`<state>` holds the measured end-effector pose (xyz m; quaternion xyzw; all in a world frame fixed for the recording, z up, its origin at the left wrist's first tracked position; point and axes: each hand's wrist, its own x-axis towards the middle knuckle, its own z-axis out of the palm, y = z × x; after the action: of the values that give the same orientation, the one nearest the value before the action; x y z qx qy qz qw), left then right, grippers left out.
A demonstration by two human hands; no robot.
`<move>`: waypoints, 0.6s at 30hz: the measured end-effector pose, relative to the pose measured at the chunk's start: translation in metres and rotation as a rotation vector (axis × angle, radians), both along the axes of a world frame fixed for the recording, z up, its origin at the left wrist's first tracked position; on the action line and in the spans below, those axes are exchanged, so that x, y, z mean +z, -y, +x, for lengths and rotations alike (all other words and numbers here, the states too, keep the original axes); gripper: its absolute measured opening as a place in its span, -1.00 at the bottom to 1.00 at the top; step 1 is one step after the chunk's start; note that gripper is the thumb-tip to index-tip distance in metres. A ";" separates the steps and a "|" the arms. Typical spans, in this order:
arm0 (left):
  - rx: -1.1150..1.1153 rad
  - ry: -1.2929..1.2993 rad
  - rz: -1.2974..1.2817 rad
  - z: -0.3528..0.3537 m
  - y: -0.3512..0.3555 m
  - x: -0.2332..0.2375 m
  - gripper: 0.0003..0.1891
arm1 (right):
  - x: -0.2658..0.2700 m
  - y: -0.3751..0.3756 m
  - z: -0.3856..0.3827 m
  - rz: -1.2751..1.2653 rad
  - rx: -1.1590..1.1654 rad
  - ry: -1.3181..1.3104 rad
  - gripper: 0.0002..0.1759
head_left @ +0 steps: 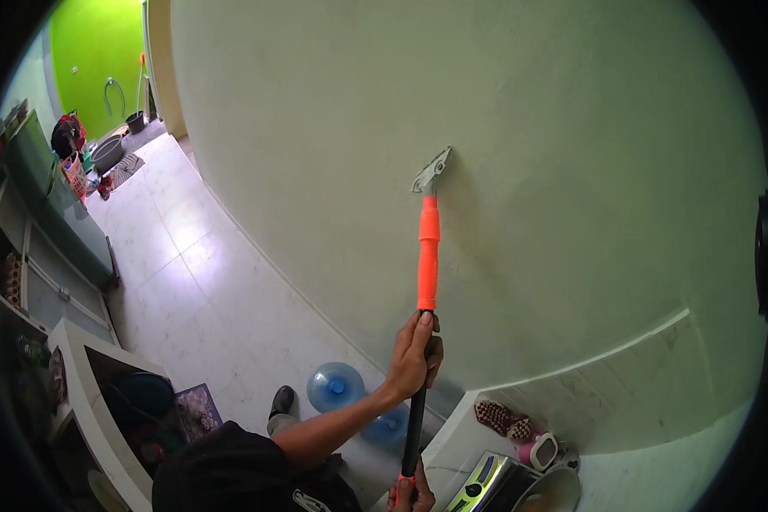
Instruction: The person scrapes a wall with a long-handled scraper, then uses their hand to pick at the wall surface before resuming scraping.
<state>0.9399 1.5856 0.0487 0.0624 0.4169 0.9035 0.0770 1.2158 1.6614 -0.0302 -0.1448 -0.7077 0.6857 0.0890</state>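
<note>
A long-handled scraper [428, 247] with a bright orange grip section and black pole stands nearly upright in front of a pale green wall [589, 222]. Its tilted metal head [433, 171] is at the wall surface; whether the blade touches cannot be told. My left hand [414, 354] is closed around the black pole just below the orange section. Lower down, at the bottom edge of the view, my right hand [412, 492] grips the pole near a second orange part. That hand is partly cut off by the frame.
Blue water jugs [336, 386] stand on the tiled floor [179, 247] beside my foot. A gas stove [491, 486] and patterned cloth mitts [502, 420] sit on the counter at lower right. Shelving [102, 341] and a fridge [60, 196] line the left; basins [107, 154] lie beyond.
</note>
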 end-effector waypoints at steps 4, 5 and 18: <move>0.000 -0.003 -0.002 0.000 -0.003 -0.003 -0.59 | -0.005 -0.006 -0.003 0.033 0.029 -0.025 -0.72; 0.001 0.011 -0.003 0.002 -0.003 -0.004 -0.59 | -0.007 -0.006 0.000 0.047 0.033 -0.058 -0.72; 0.004 0.011 0.032 0.006 -0.017 -0.015 -0.55 | 0.000 -0.014 0.007 -0.059 -0.135 0.122 -0.70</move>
<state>0.9461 1.6023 0.0339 0.0579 0.4020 0.9106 0.0765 1.2229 1.6758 -0.0301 -0.2361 -0.6800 0.6886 0.0875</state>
